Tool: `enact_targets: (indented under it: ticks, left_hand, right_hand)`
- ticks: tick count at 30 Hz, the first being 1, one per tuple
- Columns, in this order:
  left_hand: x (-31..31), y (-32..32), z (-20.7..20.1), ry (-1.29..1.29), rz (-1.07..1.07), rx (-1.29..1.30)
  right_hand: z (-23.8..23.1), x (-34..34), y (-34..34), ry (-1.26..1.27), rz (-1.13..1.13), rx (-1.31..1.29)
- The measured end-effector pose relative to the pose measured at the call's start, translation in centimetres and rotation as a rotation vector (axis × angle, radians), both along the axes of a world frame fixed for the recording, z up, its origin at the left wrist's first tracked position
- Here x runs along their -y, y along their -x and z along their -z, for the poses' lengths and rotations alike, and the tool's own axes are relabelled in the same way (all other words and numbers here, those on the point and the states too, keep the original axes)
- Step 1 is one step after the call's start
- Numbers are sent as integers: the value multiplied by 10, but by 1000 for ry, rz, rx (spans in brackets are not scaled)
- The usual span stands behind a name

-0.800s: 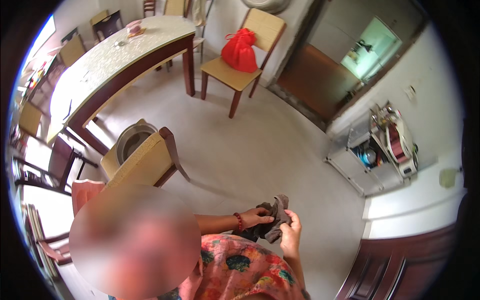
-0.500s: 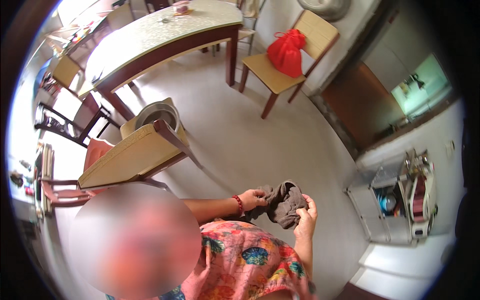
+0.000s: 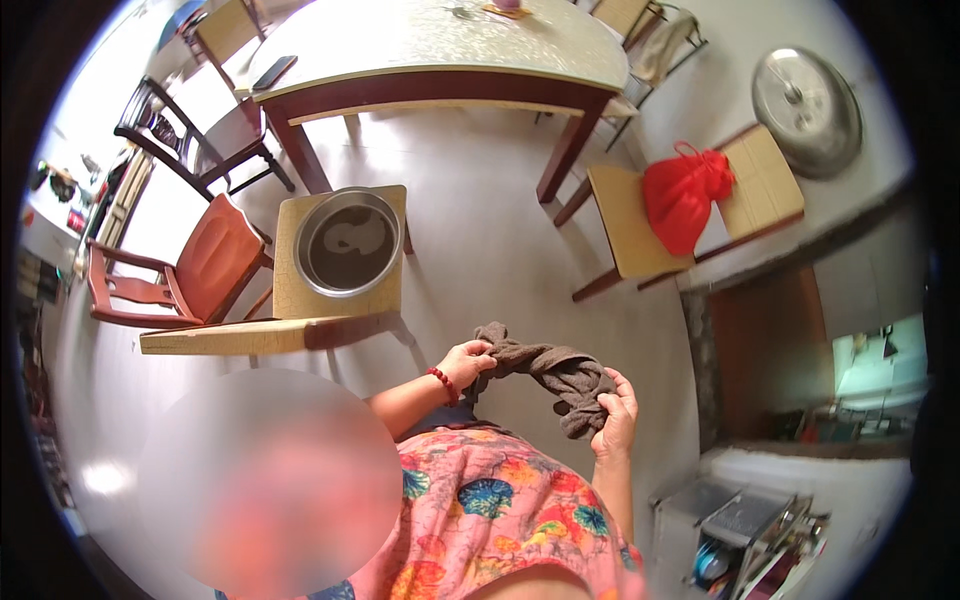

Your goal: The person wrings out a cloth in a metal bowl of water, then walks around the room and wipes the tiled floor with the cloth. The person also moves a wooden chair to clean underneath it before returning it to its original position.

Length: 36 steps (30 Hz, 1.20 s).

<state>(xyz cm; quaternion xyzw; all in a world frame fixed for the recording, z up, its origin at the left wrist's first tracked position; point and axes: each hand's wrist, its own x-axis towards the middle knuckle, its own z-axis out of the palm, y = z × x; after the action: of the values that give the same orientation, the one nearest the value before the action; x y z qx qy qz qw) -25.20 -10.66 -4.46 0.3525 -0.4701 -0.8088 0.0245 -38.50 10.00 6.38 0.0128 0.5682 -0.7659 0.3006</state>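
A dark brown cloth (image 3: 548,366), loosely twisted like a rope, hangs in an arc between my two hands in front of my body. My left hand (image 3: 468,363), with a red bead bracelet at its wrist, pinches the cloth near its left end. At the right end, my right hand (image 3: 617,413) grips a bunched part of it between thumb and fingers. Ahead to the left, a round metal basin (image 3: 387,268) of murky brown water with a patch of foam stands on the seat of a yellowish chair (image 3: 293,300), apart from both hands.
A large pale-topped table (image 3: 420,50) stands ahead, with a phone (image 3: 275,72) on it. To its right, a red drawstring bag (image 3: 683,205) rests on a chair (image 3: 625,215). A reddish wooden chair (image 3: 215,255) is at left, a metal rack (image 3: 690,510) at lower right.
My view has swung to the right, and the basin's dark water now shows. The bunched cloth has been drawn out into a longer twist, with my hands farther apart.
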Motion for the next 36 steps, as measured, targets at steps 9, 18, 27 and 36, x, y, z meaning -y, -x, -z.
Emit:
enact_targets:
  ticks: [9,18,27,36]
  left_hand:
    - [77,78,-15,27,-300,14]
    - [161,81,-18,105,-951,-12]
    - [242,36,12,252,-1541,133]
    - [286,-18,137,137,-1605,418]
  right_hand:
    - [6,123,123,-11,-276,-11]
    - [14,299,181,101,-938,-38]
    - [46,471,92,20,-1553,-196]
    - [118,570,7,-173,-1974,-329]
